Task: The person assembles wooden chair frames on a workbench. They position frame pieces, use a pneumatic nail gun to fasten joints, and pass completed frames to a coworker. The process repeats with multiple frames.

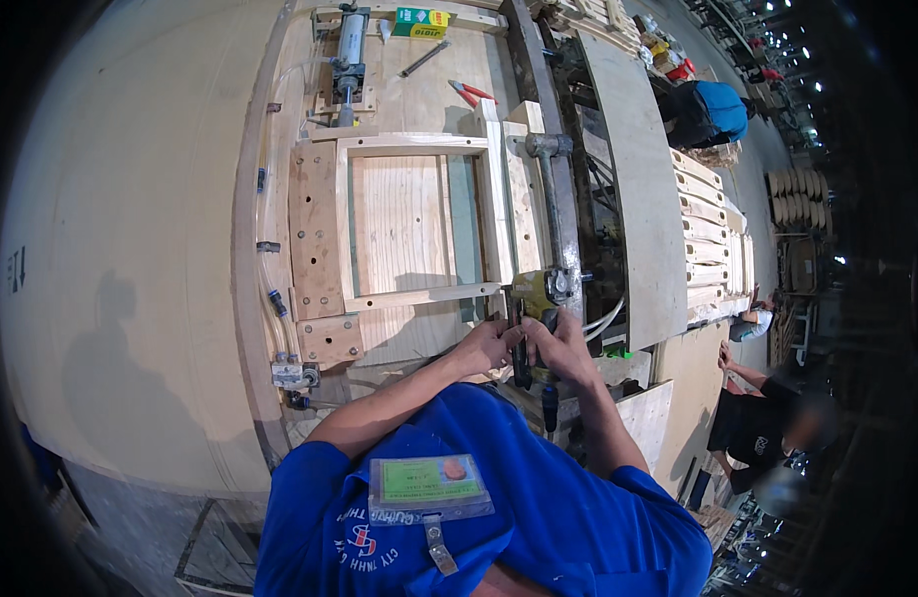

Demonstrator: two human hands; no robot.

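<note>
A yellow and black nail gun (532, 289) lies in front of me at the near right corner of a pale wooden frame (412, 298). My right hand (560, 350) is closed around its body. Bent fingers of my left hand (487, 346) grip the gun's black magazine (521, 360) from the other side, close to my right thumb. Whether a small piece is between these fingertips is hidden. The rectangular frame lies flat in a jig, against a drilled wooden block (314, 229) on its left. Beside the frame's right side rests a hammer (550, 184), its head pointing away from me.
Beyond the frame are a pneumatic cylinder (351, 45), red-handled pliers (472, 94) and a green and yellow box (420, 22). Air tubing (265, 261) runs down the left. Stacked wooden parts (705, 229) stand to the right, with a co-worker in black (757, 428) nearby.
</note>
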